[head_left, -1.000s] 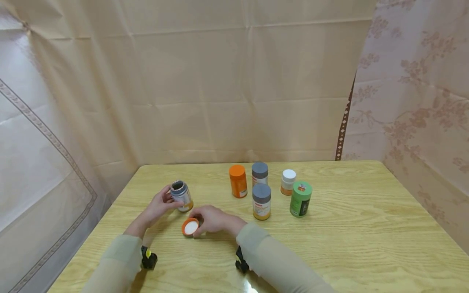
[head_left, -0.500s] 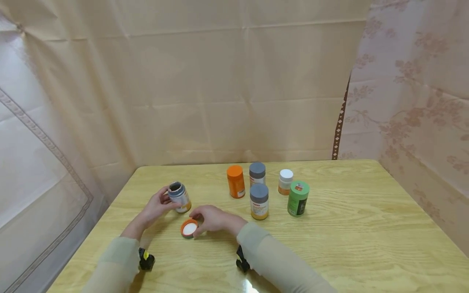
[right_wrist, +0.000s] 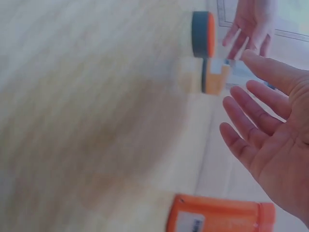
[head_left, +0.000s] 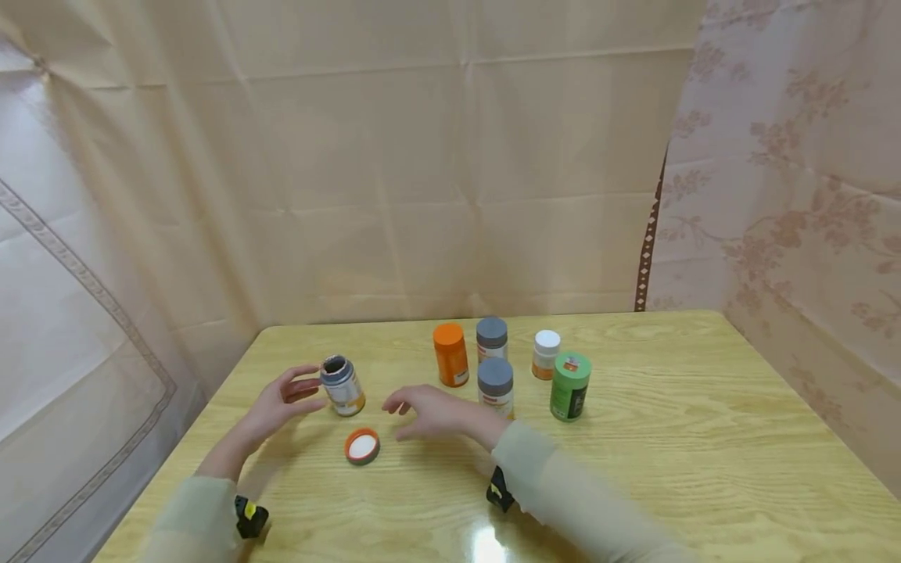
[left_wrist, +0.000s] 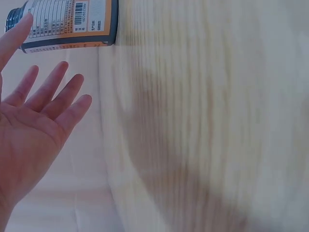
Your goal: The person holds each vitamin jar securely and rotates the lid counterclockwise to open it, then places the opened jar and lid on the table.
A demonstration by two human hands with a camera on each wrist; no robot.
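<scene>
An uncapped bottle [head_left: 344, 388] with a grey neck and a white and orange label stands upright on the left of the table. My left hand [head_left: 279, 403] is just left of it, fingers spread and apart from it; the left wrist view shows the palm [left_wrist: 29, 135] bare. In front of the bottle lies its grey and orange cap [head_left: 362, 446], white inside facing up. To the right of the cap my right hand [head_left: 439, 413] hangs above the table with nothing in it, its fingers [right_wrist: 251, 118] relaxed.
Behind my right hand stand an orange bottle [head_left: 451, 356] and two grey-capped bottles, the nearer one [head_left: 496, 383] partly hidden by the hand. Further right are a small white-capped bottle [head_left: 546, 353] and a green canister [head_left: 570, 387]. A curtain [head_left: 450, 172] hangs behind the table [head_left: 676, 438].
My right hand has let go of the cap, leaving it on the table, and moved right. My left hand has released the bottle and drawn back to the left.
</scene>
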